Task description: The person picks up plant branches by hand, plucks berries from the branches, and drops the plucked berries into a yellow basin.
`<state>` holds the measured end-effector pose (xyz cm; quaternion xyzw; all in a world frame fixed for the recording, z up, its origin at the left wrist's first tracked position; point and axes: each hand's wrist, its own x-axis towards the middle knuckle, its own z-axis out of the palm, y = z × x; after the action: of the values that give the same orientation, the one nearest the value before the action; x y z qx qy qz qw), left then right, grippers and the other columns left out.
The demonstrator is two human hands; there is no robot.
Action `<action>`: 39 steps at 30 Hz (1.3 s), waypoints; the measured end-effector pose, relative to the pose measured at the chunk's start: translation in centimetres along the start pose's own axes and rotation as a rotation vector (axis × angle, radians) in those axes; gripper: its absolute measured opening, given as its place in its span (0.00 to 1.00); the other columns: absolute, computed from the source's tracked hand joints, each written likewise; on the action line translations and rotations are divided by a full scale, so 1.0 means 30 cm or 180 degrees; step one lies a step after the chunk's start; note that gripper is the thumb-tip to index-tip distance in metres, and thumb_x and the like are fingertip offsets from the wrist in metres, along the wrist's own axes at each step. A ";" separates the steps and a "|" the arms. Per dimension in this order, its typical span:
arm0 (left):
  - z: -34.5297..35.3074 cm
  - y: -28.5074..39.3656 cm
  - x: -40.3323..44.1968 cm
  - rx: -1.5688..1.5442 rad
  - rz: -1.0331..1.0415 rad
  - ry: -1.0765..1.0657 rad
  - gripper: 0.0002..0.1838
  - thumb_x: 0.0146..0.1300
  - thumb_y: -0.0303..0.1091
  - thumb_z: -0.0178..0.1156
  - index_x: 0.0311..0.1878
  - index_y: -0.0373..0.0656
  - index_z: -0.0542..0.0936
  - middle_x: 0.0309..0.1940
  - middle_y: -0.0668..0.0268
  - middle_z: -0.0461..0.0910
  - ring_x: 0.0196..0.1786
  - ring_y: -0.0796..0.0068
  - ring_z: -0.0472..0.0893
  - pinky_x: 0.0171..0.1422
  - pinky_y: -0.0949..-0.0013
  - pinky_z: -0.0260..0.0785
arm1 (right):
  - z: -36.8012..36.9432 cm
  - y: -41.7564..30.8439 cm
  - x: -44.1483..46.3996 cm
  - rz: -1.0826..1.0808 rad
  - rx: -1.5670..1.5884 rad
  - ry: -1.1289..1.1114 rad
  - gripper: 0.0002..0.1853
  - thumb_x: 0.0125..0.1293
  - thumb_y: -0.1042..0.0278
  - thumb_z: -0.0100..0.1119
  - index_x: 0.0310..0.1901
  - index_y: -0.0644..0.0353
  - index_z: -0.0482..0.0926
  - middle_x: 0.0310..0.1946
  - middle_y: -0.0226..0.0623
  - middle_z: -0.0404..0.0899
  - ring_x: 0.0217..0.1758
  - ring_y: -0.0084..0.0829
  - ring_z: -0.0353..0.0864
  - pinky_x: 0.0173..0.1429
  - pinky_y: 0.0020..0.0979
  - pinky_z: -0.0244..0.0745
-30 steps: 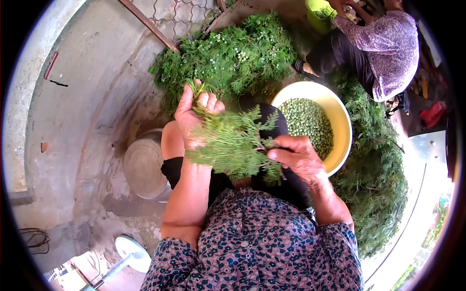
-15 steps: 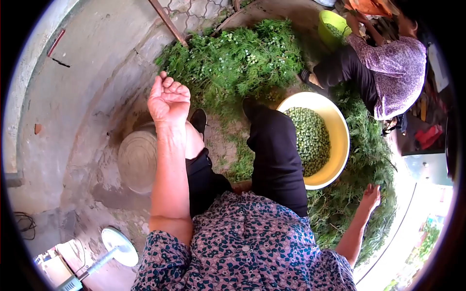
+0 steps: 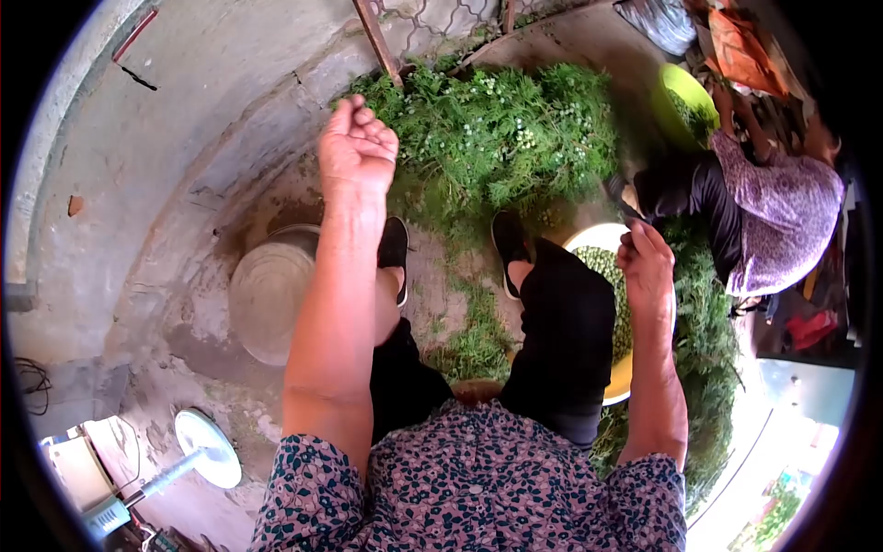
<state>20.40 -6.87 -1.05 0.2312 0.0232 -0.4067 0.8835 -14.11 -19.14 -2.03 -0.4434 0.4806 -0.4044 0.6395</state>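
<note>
My left hand (image 3: 359, 152) is raised with its palm up, fingers curled and thumb against them, beside a heap of green leafy branches (image 3: 501, 133) bearing small pale berries. Anything pinched at its fingertips is too small to tell. Over the yellow tub (image 3: 620, 382), my right hand (image 3: 648, 262) is closed in a pinch. A small dark thing (image 3: 635, 214) shows at its fingertips, its kind unclear. Green berries (image 3: 602, 262) lie in the tub, partly hidden behind my right hand and my knee.
At the right sits a co-worker (image 3: 791, 216), hands near a lime-green basin (image 3: 676, 115). More cut branches (image 3: 704, 322) lie beside the tub. A round container (image 3: 274, 299) stands left of my legs, a white fan (image 3: 209, 449) at the lower left.
My right hand has come up and inward from the lower right to above the tub. My left hand keeps its curled pose. The view has shifted a little.
</note>
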 end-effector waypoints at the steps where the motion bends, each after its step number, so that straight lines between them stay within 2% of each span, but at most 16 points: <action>1: 0.006 -0.014 0.022 0.0202 -0.0021 0.0006 0.09 0.64 0.37 0.52 0.32 0.43 0.74 0.18 0.76 0.67 0.19 0.83 0.63 0.25 0.78 0.60 | 0.070 -0.005 0.042 0.0004 -0.0107 -0.0168 0.10 0.62 0.69 0.53 0.41 0.67 0.76 0.23 0.31 0.74 0.21 0.21 0.69 0.25 0.20 0.63; 3: 0.026 -0.069 0.028 0.0974 -0.0183 0.0182 0.08 0.61 0.36 0.56 0.33 0.41 0.75 0.18 0.73 0.71 0.19 0.85 0.67 0.22 0.79 0.59 | 0.194 0.007 0.128 0.0085 -0.0388 -0.0480 0.10 0.62 0.69 0.53 0.41 0.65 0.77 0.24 0.31 0.75 0.21 0.20 0.71 0.24 0.20 0.64; 5: 0.044 -0.119 -0.029 0.2891 -0.0129 -0.0281 0.06 0.57 0.34 0.59 0.32 0.40 0.78 0.20 0.70 0.74 0.19 0.83 0.69 0.23 0.79 0.61 | 0.309 0.019 0.207 0.0288 -0.0893 -0.0810 0.10 0.61 0.70 0.53 0.41 0.64 0.77 0.25 0.31 0.75 0.21 0.20 0.74 0.23 0.20 0.64; 7: -0.045 -0.182 -0.050 0.4139 0.0011 -0.1586 0.06 0.57 0.34 0.59 0.34 0.42 0.78 0.22 0.69 0.76 0.23 0.80 0.73 0.28 0.74 0.67 | 0.381 0.074 0.310 0.0355 -0.1151 -0.1023 0.10 0.60 0.70 0.53 0.41 0.64 0.78 0.25 0.31 0.77 0.21 0.19 0.75 0.22 0.19 0.65; 10: -0.058 -0.229 -0.115 0.5822 0.0181 -0.3051 0.07 0.53 0.36 0.59 0.34 0.45 0.78 0.27 0.61 0.77 0.31 0.61 0.78 0.31 0.62 0.70 | 0.494 0.138 0.404 0.0265 -0.2488 -0.1540 0.11 0.57 0.70 0.52 0.40 0.66 0.78 0.24 0.33 0.78 0.21 0.20 0.76 0.22 0.20 0.67; 14: -0.020 -0.217 -0.159 0.5524 0.0747 -0.2958 0.05 0.52 0.32 0.57 0.32 0.44 0.75 0.23 0.62 0.74 0.29 0.59 0.77 0.30 0.59 0.68 | 0.578 0.318 0.575 -0.0206 -0.3766 -0.2081 0.12 0.57 0.70 0.53 0.42 0.63 0.77 0.26 0.35 0.78 0.22 0.23 0.77 0.25 0.25 0.71; 16: -0.011 -0.189 -0.151 0.5444 0.0900 -0.2805 0.05 0.50 0.30 0.57 0.31 0.42 0.74 0.21 0.62 0.72 0.28 0.59 0.76 0.29 0.59 0.67 | 0.614 0.407 0.662 -0.1866 -0.4532 -0.2644 0.14 0.54 0.68 0.57 0.41 0.63 0.77 0.33 0.47 0.78 0.36 0.42 0.79 0.43 0.38 0.74; 17: -0.019 -0.165 -0.137 0.5579 0.1003 -0.2865 0.06 0.48 0.28 0.56 0.30 0.42 0.73 0.21 0.62 0.71 0.27 0.60 0.75 0.29 0.60 0.66 | 0.643 0.442 0.701 -0.1863 -0.4535 -0.2666 0.14 0.54 0.68 0.57 0.41 0.63 0.77 0.33 0.47 0.78 0.36 0.42 0.79 0.43 0.38 0.74; 19: -0.023 -0.124 -0.121 0.5728 0.1088 -0.2896 0.06 0.45 0.27 0.55 0.29 0.41 0.71 0.20 0.63 0.70 0.26 0.61 0.74 0.28 0.61 0.64 | 0.729 0.506 0.746 -0.0857 -0.3880 -0.2442 0.17 0.53 0.66 0.60 0.43 0.63 0.76 0.37 0.51 0.77 0.42 0.48 0.76 0.49 0.41 0.70; 21: -0.018 -0.089 -0.108 0.5842 0.1175 -0.2707 0.08 0.43 0.27 0.54 0.30 0.40 0.71 0.20 0.64 0.67 0.25 0.66 0.72 0.27 0.65 0.62 | 0.828 0.566 0.782 -0.0714 -0.4026 -0.2458 0.17 0.56 0.69 0.57 0.48 0.62 0.75 0.37 0.47 0.78 0.39 0.42 0.79 0.42 0.38 0.74; 23: -0.019 -0.053 -0.103 0.6132 0.1085 -0.2703 0.07 0.44 0.28 0.53 0.29 0.41 0.71 0.20 0.66 0.66 0.26 0.68 0.71 0.28 0.67 0.61 | 0.918 0.596 0.779 0.0601 -0.2502 -0.1847 0.17 0.59 0.72 0.54 0.51 0.61 0.74 0.37 0.41 0.79 0.36 0.33 0.80 0.32 0.32 0.77; 24: -0.021 -0.034 -0.097 0.6129 0.0927 -0.2787 0.08 0.44 0.28 0.54 0.30 0.38 0.73 0.22 0.65 0.68 0.26 0.69 0.72 0.27 0.68 0.62 | 0.949 0.617 0.804 0.0911 -0.2294 -0.2031 0.22 0.63 0.74 0.47 0.60 0.61 0.64 0.57 0.41 0.67 0.40 0.33 0.78 0.33 0.29 0.76; 25: -0.021 -0.021 -0.092 0.6118 0.0773 -0.2870 0.09 0.44 0.29 0.54 0.31 0.36 0.75 0.24 0.64 0.70 0.26 0.70 0.73 0.27 0.69 0.63 | 0.972 0.652 0.824 0.0936 -0.2288 -0.2045 0.22 0.63 0.74 0.47 0.60 0.61 0.64 0.57 0.41 0.67 0.40 0.33 0.78 0.33 0.29 0.76; 27: -0.012 -0.002 -0.088 0.6107 0.0602 -0.2798 0.10 0.43 0.28 0.54 0.31 0.35 0.74 0.23 0.64 0.70 0.26 0.70 0.72 0.27 0.68 0.63 | 1.012 0.728 0.855 0.1511 -0.1045 -0.1417 0.22 0.65 0.74 0.47 0.62 0.60 0.62 0.59 0.42 0.64 0.41 0.34 0.78 0.32 0.31 0.76; 35: -0.005 0.007 -0.079 0.6080 0.0908 -0.2359 0.07 0.41 0.32 0.53 0.26 0.42 0.72 0.19 0.67 0.67 0.26 0.69 0.71 0.28 0.66 0.62 | 1.079 0.844 0.955 0.1681 0.0038 -0.1075 0.22 0.65 0.74 0.47 0.61 0.55 0.62 0.54 0.39 0.66 0.40 0.35 0.77 0.37 0.32 0.76; 39: 0.000 0.016 -0.060 0.6167 0.0958 -0.2436 0.06 0.41 0.32 0.53 0.25 0.43 0.72 0.19 0.67 0.67 0.26 0.70 0.71 0.29 0.67 0.62 | 1.093 0.870 0.977 0.1555 0.0307 -0.0819 0.16 0.64 0.80 0.46 0.54 0.69 0.68 0.42 0.45 0.74 0.35 0.32 0.78 0.32 0.28 0.78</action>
<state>19.55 -5.33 -0.46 0.6955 -0.6214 -0.1834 0.3108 26.37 -33.64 -29.73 -0.3312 0.4682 -0.2010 0.7942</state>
